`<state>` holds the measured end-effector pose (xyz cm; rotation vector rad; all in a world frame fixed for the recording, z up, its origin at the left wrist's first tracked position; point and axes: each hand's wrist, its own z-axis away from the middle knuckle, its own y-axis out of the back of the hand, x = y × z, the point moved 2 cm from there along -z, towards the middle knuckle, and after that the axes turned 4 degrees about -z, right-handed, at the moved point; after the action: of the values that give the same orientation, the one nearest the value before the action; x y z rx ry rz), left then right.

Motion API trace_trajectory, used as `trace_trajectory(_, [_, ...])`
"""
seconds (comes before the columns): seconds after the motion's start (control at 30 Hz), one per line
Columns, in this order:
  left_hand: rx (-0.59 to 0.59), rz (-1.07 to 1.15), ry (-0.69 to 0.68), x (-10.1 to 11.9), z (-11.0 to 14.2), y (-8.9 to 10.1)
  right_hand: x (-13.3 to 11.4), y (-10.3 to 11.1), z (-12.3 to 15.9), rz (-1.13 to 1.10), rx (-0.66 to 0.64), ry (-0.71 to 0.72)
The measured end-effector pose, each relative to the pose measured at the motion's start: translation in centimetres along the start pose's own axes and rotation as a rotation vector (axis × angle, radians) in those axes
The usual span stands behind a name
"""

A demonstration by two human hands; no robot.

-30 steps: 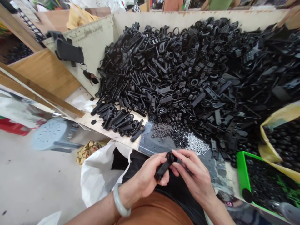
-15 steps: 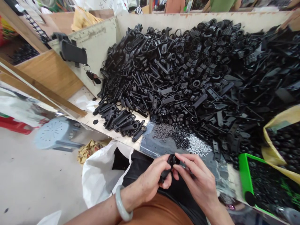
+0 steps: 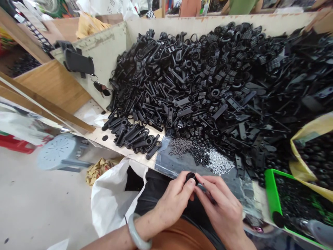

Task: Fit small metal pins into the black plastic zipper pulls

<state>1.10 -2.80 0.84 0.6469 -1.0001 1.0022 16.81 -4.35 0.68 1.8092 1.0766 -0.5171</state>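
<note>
My left hand [image 3: 173, 198] is closed around a black plastic part with a round end [image 3: 191, 177], its thumb pressed against the ring. From the other side, my right hand [image 3: 221, 201] pinches at the edge of that end with thumb and fingertips. Anything small between those right fingertips is too hidden to name. Beyond my hands, small dark pieces [image 3: 179, 146], black beads [image 3: 199, 154] and silver pins [image 3: 220, 161] lie in heaps on the grey mat [image 3: 169, 161]. Several black parts with ringed ends [image 3: 135, 135] rest in a row to the left.
A big heap of black plastic parts [image 3: 177, 73] fills the wooden-walled bench. At right stand a green bin [image 3: 271, 194] and a yellow sack [image 3: 299, 152]. A white sack [image 3: 104, 198] hangs by my lap, near a blue stool [image 3: 56, 152]. Keys [image 3: 101, 88] dangle from the left panel.
My left thumb has moved up onto the ringed end of the black part, which has turned in my grip. My right fingers stay against it.
</note>
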Motion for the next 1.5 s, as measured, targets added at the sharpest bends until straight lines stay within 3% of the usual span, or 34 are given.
trace_trajectory(0.17, [0.109,-0.250,-0.059,0.0,0.3,-0.1,-0.2,-0.1,0.5,0.017,0.010,0.048])
trace_trajectory(0.33, [0.052,-0.130,-0.064,-0.7,0.2,-0.4,-0.1,-0.2,1.0,0.012,-0.007,0.057])
trace_trajectory(0.4, [0.009,0.012,-0.031,-1.3,-0.1,-0.3,0.3,0.0,0.9,-0.041,-0.036,-0.006])
trace_trajectory(0.5, [-0.081,0.214,0.059,-1.9,-0.4,0.0,1.3,0.5,0.7,-0.249,-0.106,-0.227])
trace_trajectory(0.6, [-0.141,0.196,0.020,-1.3,-0.2,0.4,1.8,0.9,0.2,-0.435,-0.086,-0.430])
trace_trajectory(0.7, [-0.168,0.120,-0.078,-0.3,0.3,0.4,1.5,0.3,-0.2,-0.503,-0.080,-0.440])
trace_trajectory(0.97, [0.133,-0.226,-0.221,-0.9,0.3,1.5,1.8,-3.0,0.0,-0.544,-0.094,-0.427])
trace_trajectory(1.17, [0.204,-0.326,-0.212,-1.4,0.2,1.9,2.7,-3.2,0.2,-0.661,-0.027,-0.668])
trace_trajectory(1.27, [0.130,-0.105,-0.072,-1.7,-0.3,2.0,3.0,-3.0,-0.1,-0.722,-0.081,-0.709])
trace_trajectory(1.37, [-0.063,0.179,0.052,-1.6,-0.7,1.8,3.2,-2.6,-0.5,-0.749,-0.151,-0.699])
trace_trajectory(1.43, [-0.153,0.272,0.108,-1.5,-0.7,1.6,3.3,-2.5,-0.6,-0.734,-0.180,-0.675])
trace_trajectory(1.5, [-0.164,0.291,0.133,-1.5,-0.8,1.4,3.4,-2.6,-0.6,-0.702,-0.200,-0.653])
